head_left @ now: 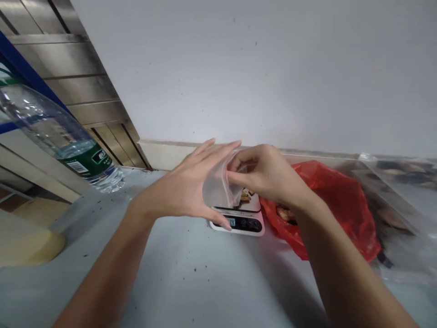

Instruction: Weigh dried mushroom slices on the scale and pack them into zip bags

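A clear zip-lock bag (218, 186) with a red line along its mouth hangs over a small white digital scale (261, 228). My right hand (261, 171) pinches the bag at its mouth, fingers curled. On the bag's left, my left hand (184, 187) has its fingers stretched out and its thumb apart, curved around the bag's side; whether the palm touches it is hidden. Brown dried pieces (246, 196) show at the scale's platform, partly covered by the bag and my right hand. My left thumb covers part of the lit display.
Right of the scale lies an open red plastic bag (348, 205) with brown pieces inside. Farther right are clear plastic bags (399, 209) with dark contents. A water bottle (64, 132) stands at left, near a blurred pale-yellow object (51, 248). A white wall (273, 68) rises behind the table.
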A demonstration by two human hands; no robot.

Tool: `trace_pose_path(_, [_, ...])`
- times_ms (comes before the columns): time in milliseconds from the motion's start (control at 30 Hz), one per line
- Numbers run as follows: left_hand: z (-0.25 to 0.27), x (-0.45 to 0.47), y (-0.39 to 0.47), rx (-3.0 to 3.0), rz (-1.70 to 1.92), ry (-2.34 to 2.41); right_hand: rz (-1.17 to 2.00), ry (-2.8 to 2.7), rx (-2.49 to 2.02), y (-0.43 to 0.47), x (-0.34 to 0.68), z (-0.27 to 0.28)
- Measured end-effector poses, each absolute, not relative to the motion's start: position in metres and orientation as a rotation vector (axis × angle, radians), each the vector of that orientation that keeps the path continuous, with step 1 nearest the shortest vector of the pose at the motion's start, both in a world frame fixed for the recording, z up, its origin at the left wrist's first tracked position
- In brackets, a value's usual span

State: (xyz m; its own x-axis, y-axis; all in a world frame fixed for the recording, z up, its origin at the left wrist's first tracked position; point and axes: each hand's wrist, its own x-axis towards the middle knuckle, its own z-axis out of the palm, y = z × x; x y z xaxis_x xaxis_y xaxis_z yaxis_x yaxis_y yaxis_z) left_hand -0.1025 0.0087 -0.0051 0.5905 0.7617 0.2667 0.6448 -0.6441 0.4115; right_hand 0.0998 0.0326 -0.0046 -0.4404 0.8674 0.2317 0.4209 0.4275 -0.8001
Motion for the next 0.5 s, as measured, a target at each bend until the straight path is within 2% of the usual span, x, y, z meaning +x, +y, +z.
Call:
trace_pose_path(133, [-0.007, -0.108, 0.013, 2.436, 0.495, 1.267, 1.101, -2.137, -1.015, 0.033, 0.115, 0.002])
trace_pose_path(333, [-0.006, -0.116, 0.019, 2.386, 0.189, 1.404, 0.555, -2.287, -1.774, 0.046, 0.132, -0.010])
trace_pose_path(500, [-0.009, -0.116, 0.021, 2.351, 0.128, 1.429, 0.617, -2.361, -1.971, 0.056, 0.126, -0.026])
